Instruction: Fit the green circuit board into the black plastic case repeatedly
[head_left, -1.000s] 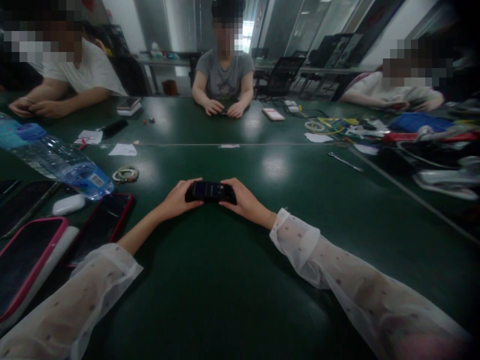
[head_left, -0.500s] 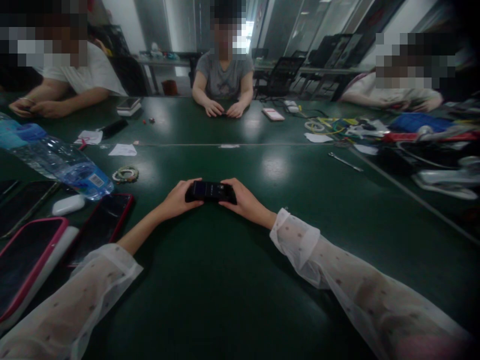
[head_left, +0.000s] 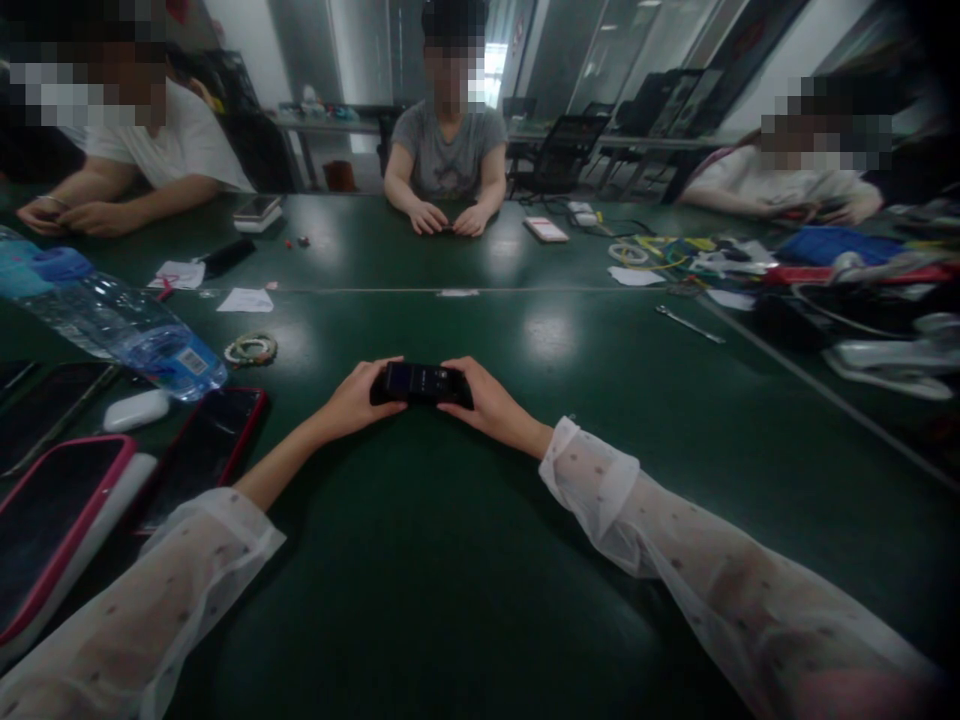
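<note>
While left hand (head_left: 352, 402) and right hand (head_left: 491, 405) clasp opposite ends, the device (head_left: 424, 383) sits between them, screen uncovered.
Both grips closed on it, digits at near and far edges; end hold probably meant to leave the screen in sight and the device level. Whether it touches the table (head_left: 420, 560) beneath, cannot tell. Left of the grip, well apart: bracelet (head_left: 252, 349), bottle (head_left: 176, 350), red-edged phone (head_left: 206, 450), perhaps placed there for elbow room. Wrench (head_left: 690, 325) lies beyond the grip, rightward.
</note>
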